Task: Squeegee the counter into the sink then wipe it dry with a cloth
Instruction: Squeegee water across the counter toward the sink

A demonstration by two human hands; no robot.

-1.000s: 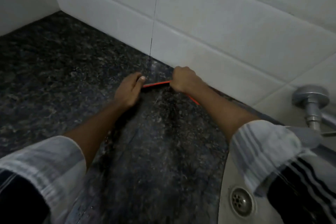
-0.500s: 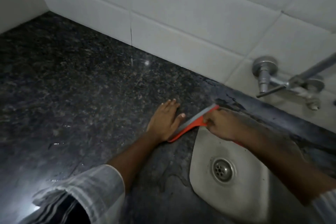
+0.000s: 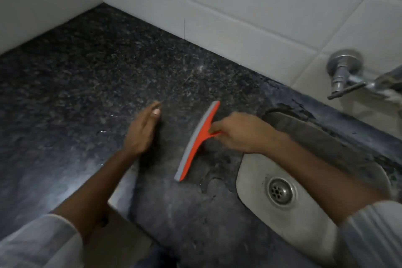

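An orange squeegee [image 3: 196,143] with a grey rubber blade is lifted off the dark speckled granite counter [image 3: 87,85], its blade running from far right to near left. My right hand [image 3: 237,132] is closed around its handle, just left of the steel sink [image 3: 304,220]. Left of the blade, apart from it, my left hand [image 3: 141,130] hovers low over the counter with fingers extended, holding nothing. A round drain [image 3: 280,191] sits in the sink basin. No cloth is in view.
White tiled walls [image 3: 239,17] border the counter at the back and left. A metal tap [image 3: 345,76] juts from the wall above the sink at far right. The counter's front edge [image 3: 121,198] runs near my left forearm.
The squeegee was drawn from the back wall to the sink's edge, then lifted and swung back left over the counter. My left hand came off the blade's end.
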